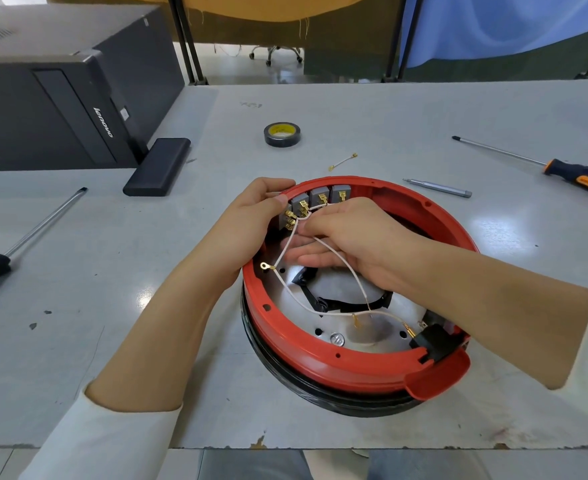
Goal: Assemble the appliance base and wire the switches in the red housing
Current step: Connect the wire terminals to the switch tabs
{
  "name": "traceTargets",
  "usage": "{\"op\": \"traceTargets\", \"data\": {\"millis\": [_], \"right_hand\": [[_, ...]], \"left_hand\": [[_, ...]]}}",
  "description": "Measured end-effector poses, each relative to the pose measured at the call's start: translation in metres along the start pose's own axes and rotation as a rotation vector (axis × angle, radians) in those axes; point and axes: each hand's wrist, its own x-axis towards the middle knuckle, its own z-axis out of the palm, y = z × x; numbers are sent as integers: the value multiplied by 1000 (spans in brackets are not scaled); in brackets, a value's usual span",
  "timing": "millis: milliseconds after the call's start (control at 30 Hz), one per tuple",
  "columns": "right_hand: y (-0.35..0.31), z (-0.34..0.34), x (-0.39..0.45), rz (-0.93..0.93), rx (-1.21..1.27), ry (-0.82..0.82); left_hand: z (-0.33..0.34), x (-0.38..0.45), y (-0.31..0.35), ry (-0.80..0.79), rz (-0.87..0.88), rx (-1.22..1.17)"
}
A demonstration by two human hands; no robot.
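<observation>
With the housing [354, 362] at table centre, left hand [254, 216] gripping its rim at 10 o'clock and right hand [351, 237] pinching a wire [287, 242] at the switches [315, 199], tugging could unseat spade terminals.

a grey desk [389, 109] holds many things. a black computer box [43, 95] lies at the far left, and a flat black block [159, 166] sits just beside it. a roll of black tape [282, 134] lies near the middle. a short wire [343, 161] with gold ends lies near the tape. a small silver tool [438, 188] lies on the right. a screwdriver [542, 165] with an orange and black handle lies far right. another long screwdriver [25, 237] lies on the left. a blue cloth [500, 26] hangs behind the desk.
</observation>
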Motion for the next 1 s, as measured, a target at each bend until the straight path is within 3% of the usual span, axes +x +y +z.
{"op": "traceTargets", "data": {"millis": [467,767,867,1000], "right_hand": [[1,1,4,-42,-20,-1],[-20,-19,-24,-3,-373,-51],[-33,-35,-37,-86,-559,-44],[-51,-58,-44,-213,-531,-19]], "left_hand": [[-3,4,-4,-22,0,-8],[-10,7,-3,-52,43,132],[-13,10,2,-87,33,200],[-14,24,18,-154,57,363]]}}
